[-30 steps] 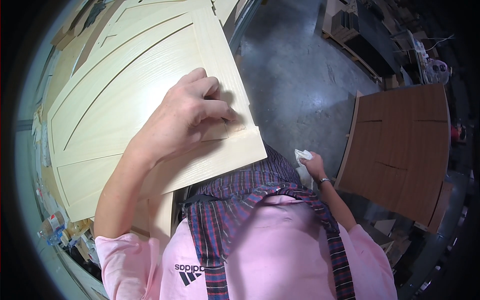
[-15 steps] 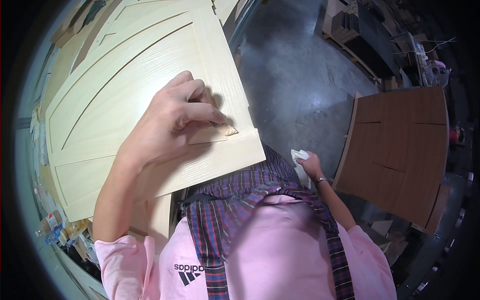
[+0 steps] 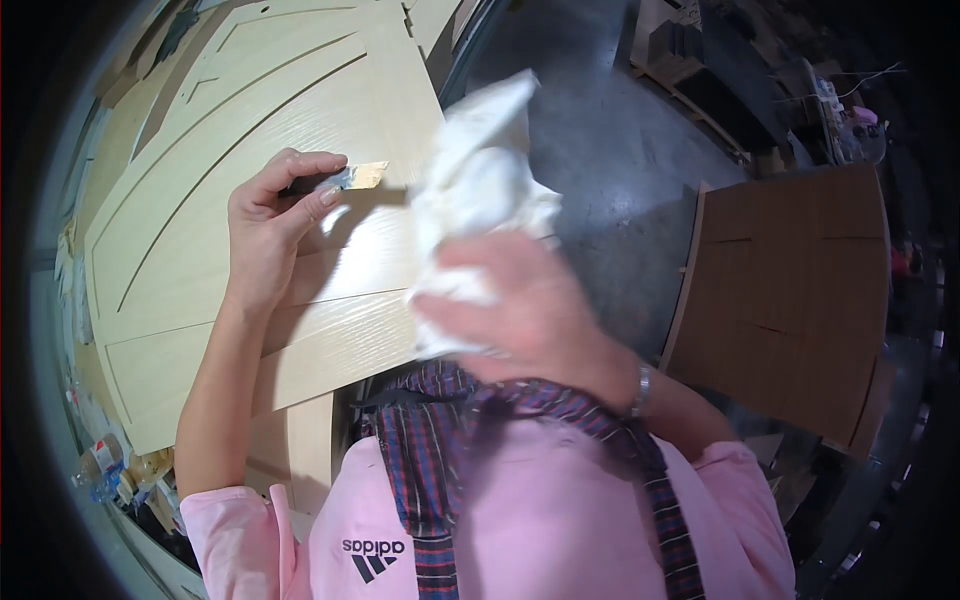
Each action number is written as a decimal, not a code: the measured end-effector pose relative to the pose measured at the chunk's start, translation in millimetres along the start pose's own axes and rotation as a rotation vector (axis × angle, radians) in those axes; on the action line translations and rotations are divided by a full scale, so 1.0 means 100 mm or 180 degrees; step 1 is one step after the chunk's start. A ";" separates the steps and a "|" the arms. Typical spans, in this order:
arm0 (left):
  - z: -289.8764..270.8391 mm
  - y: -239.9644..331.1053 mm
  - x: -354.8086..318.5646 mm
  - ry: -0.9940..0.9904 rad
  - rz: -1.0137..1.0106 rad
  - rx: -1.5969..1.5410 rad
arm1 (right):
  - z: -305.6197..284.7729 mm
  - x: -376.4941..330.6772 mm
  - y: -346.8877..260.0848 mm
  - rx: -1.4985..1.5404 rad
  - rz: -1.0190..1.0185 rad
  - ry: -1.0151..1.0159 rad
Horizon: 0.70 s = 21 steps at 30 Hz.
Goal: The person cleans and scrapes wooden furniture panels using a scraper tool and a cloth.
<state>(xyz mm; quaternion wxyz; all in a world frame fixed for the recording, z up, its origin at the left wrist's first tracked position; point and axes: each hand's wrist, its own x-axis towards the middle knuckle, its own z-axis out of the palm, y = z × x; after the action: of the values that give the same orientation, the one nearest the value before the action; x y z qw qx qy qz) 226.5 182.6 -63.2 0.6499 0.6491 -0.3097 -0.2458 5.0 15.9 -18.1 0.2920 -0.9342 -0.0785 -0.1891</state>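
My left hand (image 3: 262,225) pinches a small putty knife (image 3: 343,179) above a pale cream wood-grain door panel (image 3: 200,270). Tan paste coats the tip of its blade, and its handle is mostly hidden in the palm. Arched and straight grooves run across the panel. Over the panel's right edge, my right hand (image 3: 530,305) grips a crumpled white cloth (image 3: 485,170). Motion blurs this hand and the cloth, which covers the panel's near right corner. A gap separates the blade from the cloth.
A stack of brown panels (image 3: 780,300) stands to the right, with dark boards (image 3: 715,75) farther back. Grey concrete floor (image 3: 590,140) lies between them and the door panel. Plastic bottles (image 3: 100,460) and clutter crowd the left side.
My left hand has lifted the putty knife off the panel's near right corner and moved left. My right hand has swung the cloth up from my side to over the panel's edge.
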 end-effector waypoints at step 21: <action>0.02 0.01 -0.01 0.0138 -0.0015 -0.0157 | 0.12 0.02 0.26 0.0458 0.0229 0.0703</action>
<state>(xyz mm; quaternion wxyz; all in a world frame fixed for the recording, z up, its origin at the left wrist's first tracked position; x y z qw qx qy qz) 223.9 182.3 -62.4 0.6717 0.6388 -0.2878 -0.2408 17.1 1.7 -40.3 0.3717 -0.8866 -0.0256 -0.2740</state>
